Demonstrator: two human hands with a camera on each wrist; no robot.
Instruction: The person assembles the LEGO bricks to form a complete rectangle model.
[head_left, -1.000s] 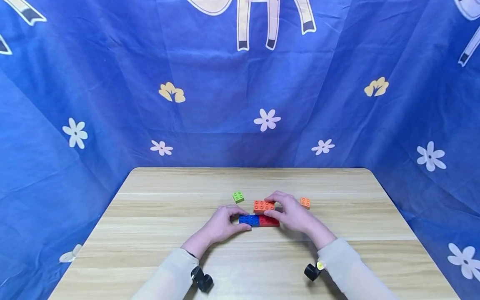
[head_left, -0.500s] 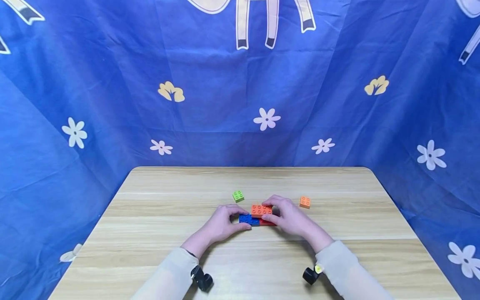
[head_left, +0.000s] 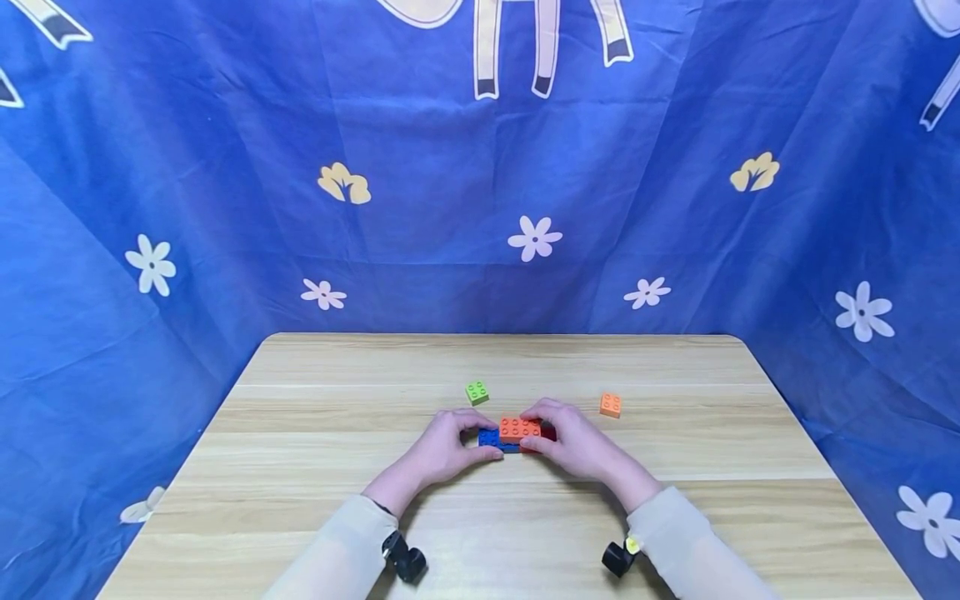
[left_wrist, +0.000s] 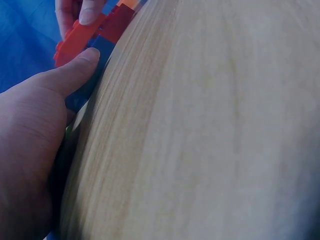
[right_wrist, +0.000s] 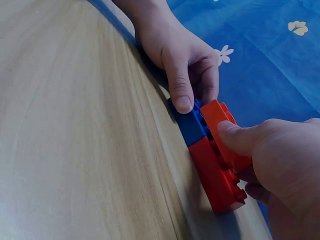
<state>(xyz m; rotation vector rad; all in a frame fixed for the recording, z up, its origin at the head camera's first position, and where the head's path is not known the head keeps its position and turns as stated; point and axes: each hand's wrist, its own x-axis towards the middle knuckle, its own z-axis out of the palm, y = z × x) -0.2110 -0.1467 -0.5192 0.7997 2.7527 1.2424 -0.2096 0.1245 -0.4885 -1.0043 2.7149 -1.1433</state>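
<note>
Bench [head_left: 360, 367] holds a blue brick [head_left: 489, 437] pinched by the left-hand grip [head_left: 441, 448], with the right-hand grip [head_left: 581, 443] pinching an orange brick [head_left: 512, 430] partly above it.

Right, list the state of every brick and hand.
Blue brick: on the table, studs up, abutting the red brick.
Red brick: on the table, studs up.
Long orange brick: studs up, over blue and red; seating unclear.
Green brick: on the table, studs up, unattached.
Small orange brick: on the table, studs up, unattached.
Left hand: pinches the blue brick.
Right hand: pinches the long orange brick.
</note>
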